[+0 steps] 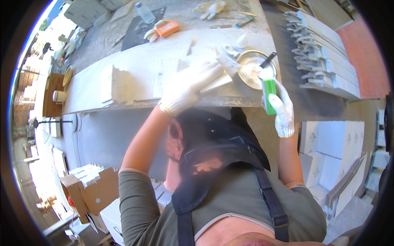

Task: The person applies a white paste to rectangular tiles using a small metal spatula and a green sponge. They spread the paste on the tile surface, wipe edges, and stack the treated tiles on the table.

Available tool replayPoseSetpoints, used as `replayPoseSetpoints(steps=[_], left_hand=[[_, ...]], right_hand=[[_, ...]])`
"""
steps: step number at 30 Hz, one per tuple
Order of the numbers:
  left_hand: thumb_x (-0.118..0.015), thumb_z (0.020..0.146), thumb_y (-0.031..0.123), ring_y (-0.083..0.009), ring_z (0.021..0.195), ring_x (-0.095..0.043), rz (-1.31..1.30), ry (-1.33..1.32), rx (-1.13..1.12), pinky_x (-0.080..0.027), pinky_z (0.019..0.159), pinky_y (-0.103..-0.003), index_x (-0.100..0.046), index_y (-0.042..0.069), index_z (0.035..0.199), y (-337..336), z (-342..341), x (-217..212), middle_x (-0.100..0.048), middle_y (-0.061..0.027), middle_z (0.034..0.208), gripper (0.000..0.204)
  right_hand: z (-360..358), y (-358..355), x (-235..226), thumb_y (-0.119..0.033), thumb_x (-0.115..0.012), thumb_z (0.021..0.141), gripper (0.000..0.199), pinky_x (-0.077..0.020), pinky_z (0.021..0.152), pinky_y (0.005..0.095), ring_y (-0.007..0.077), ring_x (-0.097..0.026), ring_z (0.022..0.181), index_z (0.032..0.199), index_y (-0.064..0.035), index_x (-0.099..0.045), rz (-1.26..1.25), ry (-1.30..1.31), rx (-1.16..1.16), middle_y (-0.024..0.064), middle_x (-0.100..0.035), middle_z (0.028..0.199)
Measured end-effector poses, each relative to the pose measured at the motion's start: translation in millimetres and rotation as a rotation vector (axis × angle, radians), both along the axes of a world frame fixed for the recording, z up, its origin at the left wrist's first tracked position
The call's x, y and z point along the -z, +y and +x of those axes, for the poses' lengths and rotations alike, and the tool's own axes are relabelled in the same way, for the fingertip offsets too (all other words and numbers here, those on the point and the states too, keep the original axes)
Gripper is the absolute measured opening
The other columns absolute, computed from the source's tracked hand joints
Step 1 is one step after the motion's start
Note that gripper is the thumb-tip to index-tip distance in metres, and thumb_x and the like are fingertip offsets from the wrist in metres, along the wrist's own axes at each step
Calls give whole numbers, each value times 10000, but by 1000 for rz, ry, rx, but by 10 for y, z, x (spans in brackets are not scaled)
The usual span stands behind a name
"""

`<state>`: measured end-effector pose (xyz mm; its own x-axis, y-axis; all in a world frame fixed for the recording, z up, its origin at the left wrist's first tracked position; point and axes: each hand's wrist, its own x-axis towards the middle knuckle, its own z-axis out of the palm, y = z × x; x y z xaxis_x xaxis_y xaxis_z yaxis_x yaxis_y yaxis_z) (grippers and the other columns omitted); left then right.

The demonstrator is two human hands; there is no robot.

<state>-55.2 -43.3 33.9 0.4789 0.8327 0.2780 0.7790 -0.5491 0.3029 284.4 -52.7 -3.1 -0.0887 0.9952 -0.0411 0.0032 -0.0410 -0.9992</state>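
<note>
The right hand (283, 110) is clamped on a green block (269, 97), a round tin (253, 51) just beyond that grip; whether the glare-washed left hand (191, 86) grasps the white piece (217, 84) beside it, I cannot tell.

Left forearm (141, 141) is slanting forward and inward, the white-gloved left hand (195, 84) stretching rightward, blurring in glare; right forearm (290, 162) is running nearly straight, the gloved right hand (283, 107) bending inward, clasping.
</note>
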Motion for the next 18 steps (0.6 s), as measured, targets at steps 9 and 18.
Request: replayPoseSetpoints(steps=[9, 18], left_hand=[[-780, 905, 186, -296, 1242, -671, 198, -314, -270, -547, 1018, -390, -649, 178, 1440, 207, -579, -161, -648, -104, 1452, 552], [-636, 946, 152, -331, 1130, -710, 155, 338, -204, -586, 912, -401, -679, 192, 1364, 139, -901, 141, -633, -114, 1462, 422]], right_hand=[[86, -84, 159, -360, -711, 942, 720, -526, 734, 261, 131, -645, 881, 1524, 8, -498, -74, -15, 21, 84, -684, 1086], [83, -42, 204, -321, -691, 962, 675, -520, 718, 250, 114, -642, 860, 1522, 4, -501, -72, -4, -4, 73, -688, 1070]])
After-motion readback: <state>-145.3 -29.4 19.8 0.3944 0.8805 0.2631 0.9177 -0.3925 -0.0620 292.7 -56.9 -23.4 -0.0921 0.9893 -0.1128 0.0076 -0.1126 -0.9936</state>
